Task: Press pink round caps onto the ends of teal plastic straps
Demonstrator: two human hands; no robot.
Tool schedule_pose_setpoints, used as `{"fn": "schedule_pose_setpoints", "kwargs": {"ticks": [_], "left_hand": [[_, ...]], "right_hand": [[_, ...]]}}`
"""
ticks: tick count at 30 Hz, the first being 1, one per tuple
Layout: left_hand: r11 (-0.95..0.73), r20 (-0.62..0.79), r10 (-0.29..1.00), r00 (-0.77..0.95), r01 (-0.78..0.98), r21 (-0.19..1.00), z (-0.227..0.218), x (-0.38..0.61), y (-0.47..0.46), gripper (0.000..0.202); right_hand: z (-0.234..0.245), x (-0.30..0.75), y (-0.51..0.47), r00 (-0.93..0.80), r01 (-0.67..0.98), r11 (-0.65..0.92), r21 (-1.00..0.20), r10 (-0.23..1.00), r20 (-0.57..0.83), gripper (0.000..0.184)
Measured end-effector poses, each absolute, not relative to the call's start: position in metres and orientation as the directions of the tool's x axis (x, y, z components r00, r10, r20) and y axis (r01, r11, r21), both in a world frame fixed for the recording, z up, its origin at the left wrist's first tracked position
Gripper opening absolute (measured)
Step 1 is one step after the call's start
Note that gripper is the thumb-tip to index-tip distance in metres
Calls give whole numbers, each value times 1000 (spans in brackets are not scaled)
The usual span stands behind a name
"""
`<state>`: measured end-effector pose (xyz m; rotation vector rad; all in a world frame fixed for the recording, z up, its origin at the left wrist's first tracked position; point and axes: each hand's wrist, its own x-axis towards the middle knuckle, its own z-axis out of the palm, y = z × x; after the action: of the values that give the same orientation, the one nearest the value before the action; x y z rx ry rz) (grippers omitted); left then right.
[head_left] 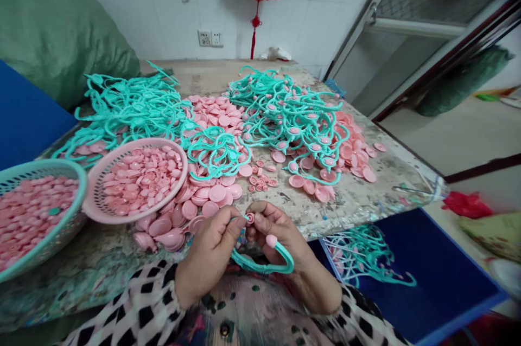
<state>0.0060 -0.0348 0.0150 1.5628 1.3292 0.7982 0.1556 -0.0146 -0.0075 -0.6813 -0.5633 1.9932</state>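
Workbench (pixel 358 188) stained, heaped with pink discs (pixel 217 193) | tiled wall (pixel 163 4) behind | left hand (pixel 209 251), right hand (pixel 280 232) gripping teal plastic loop (pixel 264 266)

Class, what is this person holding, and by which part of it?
A teal plastic loop, pinched near its end, beside a small pink disc, by the fingertips of the left hand and right hand.

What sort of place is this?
Likely a small piecework workshop: a worn, stained table heaped with teal plastic loops and pink plastic discs, plus a pink perforated basket full of discs.
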Motion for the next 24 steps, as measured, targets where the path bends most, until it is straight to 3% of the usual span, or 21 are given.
{"fn": "schedule_pose_setpoints", "kwargs": {"ticks": [11,17,20,22,24], "left_hand": [[-150,24,968,251,499,854,16,7,-36,27],[-169,48,964,261,463,870,16,8,-35,23],[-130,33,975,220,443,887,15,8,-36,23],[-125,37,977,210,427,895,14,7,-37,22],[-133,40,974,225,418,899,14,6,-38,22]], "right_hand": [[-12,155,-22,-384,-603,-452,-657,887,-258,24],[-19,151,-23,-273,-565,-323,-759,942,-197,27],[-14,153,-25,-234,-414,-192,-890,967,-100,24],[-10,158,-27,-240,-196,-18,-980,970,31,19],[-8,165,-28,-288,84,239,-967,935,206,18]]}}
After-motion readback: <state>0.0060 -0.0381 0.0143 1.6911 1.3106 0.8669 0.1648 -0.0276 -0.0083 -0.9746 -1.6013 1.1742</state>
